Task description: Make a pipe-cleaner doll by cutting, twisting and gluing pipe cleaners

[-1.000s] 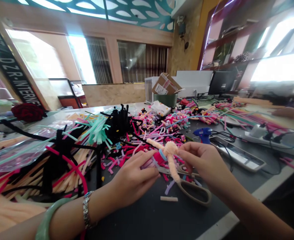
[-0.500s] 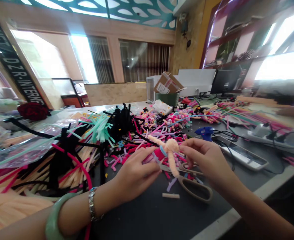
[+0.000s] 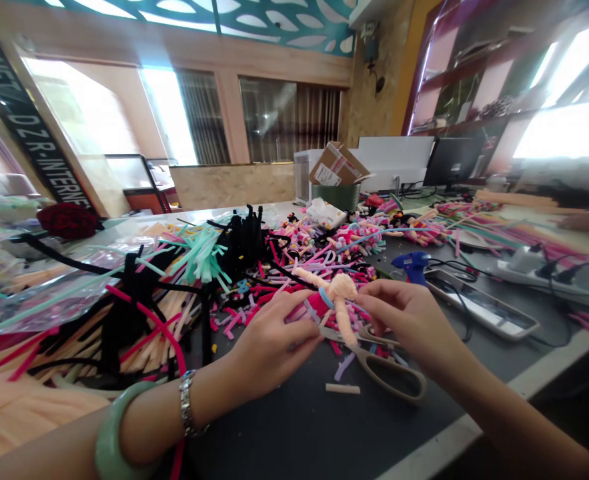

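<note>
A small pipe-cleaner doll (image 3: pixel 341 288) with a round peach head, peach arms and a red, blue and lilac body is held above the dark table. My left hand (image 3: pixel 279 340) is closed round its body, fingers pinched together. At the head's right side, my right hand (image 3: pixel 397 307) has thumb and forefinger pressed together against it; whether they pinch the head itself or a small piece there, I cannot make out. Under the doll lie scissors (image 3: pixel 391 379) with beige handles, their blades partly hidden. A short peach offcut (image 3: pixel 343 389) rests in front of them.
Heaped pipe-cleaner pieces (image 3: pixel 274 293) spread behind my hands, with black stems (image 3: pixel 247 243) and mint stems (image 3: pixel 201 257) to the left. On the right are a blue glue gun (image 3: pixel 411 265), a long white-edged device (image 3: pixel 481 303) and a power strip (image 3: pixel 529 267). Another person's hand (image 3: pixel 587 223) shows at far right.
The doll stays in my hands almost unmoved. My right fingertips have shifted slightly left, closer against the head. The view has moved a little.
</note>
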Motion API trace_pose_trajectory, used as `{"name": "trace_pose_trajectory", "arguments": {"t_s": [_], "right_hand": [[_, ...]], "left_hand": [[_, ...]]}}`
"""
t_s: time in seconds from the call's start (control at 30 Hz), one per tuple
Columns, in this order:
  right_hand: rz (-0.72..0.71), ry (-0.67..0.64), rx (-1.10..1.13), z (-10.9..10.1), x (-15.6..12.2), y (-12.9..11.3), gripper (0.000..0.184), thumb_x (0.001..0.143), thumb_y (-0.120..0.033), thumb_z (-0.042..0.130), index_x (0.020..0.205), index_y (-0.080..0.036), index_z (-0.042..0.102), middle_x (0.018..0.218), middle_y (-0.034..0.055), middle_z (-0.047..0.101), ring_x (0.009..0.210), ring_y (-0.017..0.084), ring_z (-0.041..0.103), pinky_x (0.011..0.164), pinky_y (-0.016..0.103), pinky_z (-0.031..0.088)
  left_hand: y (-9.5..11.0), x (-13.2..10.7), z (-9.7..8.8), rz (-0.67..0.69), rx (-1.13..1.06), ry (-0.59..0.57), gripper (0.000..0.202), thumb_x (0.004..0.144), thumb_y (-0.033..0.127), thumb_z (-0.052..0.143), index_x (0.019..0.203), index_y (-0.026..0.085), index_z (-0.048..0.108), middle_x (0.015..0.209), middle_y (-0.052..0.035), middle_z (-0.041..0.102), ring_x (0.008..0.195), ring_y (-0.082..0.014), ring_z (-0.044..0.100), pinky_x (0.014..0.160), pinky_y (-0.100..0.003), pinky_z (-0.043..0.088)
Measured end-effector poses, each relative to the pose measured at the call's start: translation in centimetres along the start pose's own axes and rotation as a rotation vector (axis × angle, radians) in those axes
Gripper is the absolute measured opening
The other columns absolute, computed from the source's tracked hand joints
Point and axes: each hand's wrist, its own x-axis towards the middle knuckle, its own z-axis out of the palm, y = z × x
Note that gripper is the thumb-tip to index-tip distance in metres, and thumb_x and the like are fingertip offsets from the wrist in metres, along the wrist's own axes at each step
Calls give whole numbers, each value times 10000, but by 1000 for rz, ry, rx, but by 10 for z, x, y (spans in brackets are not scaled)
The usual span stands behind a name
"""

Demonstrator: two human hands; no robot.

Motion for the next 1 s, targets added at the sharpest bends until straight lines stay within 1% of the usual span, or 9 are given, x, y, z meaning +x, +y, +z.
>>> {"name": "trace_pose_trajectory", "arguments": {"t_s": [0.17, 0.3, 0.47, 0.87, 1.0], "right_hand": [[1, 3, -4, 0, -1, 0, 240, 772, -396, 649, 716, -163, 629, 582, -42, 482, 459, 64, 421, 423, 185, 339], [3, 6, -39, 0, 0, 1, 241, 791, -396, 628, 718, -167, 638, 536, -47, 462, 454, 69, 413, 417, 183, 320], [-20, 5, -66, 0, 2, 4, 244, 802, -395, 618, 722, -167, 649, 506, -50, 471, 447, 69, 425, 422, 180, 323], [-32, -11, -76, 0, 4, 7, 277, 824, -393, 593, 675, -161, 614, 490, -57, 456, 441, 58, 405, 425, 174, 310], [-33, -8, -83, 0, 4, 7, 269, 821, -386, 596, 680, -158, 620, 492, -56, 455, 441, 60, 402, 423, 177, 309]], "left_hand": [[-1, -1, 0, 1, 19, -20, 107, 843, 167, 558, 827, 192, 661, 1162, -110, 549, 943, -199, 554, 818, -347, 478], [0, -1, 1, 7, 24, -25, 111, 848, 161, 549, 824, 187, 655, 1163, -111, 537, 955, -202, 552, 833, -349, 472], [-1, -1, 2, -5, 24, -37, 107, 855, 177, 545, 830, 197, 648, 1158, -102, 531, 954, -202, 544, 822, -342, 465], [-4, -4, 3, 22, 49, -57, 95, 862, 183, 541, 847, 200, 633, 1192, -104, 510, 994, -219, 526, 844, -359, 449], [-5, -2, 3, 23, 56, -81, 104, 866, 186, 536, 829, 194, 633, 1163, -103, 530, 943, -207, 519, 841, -368, 445]]}}
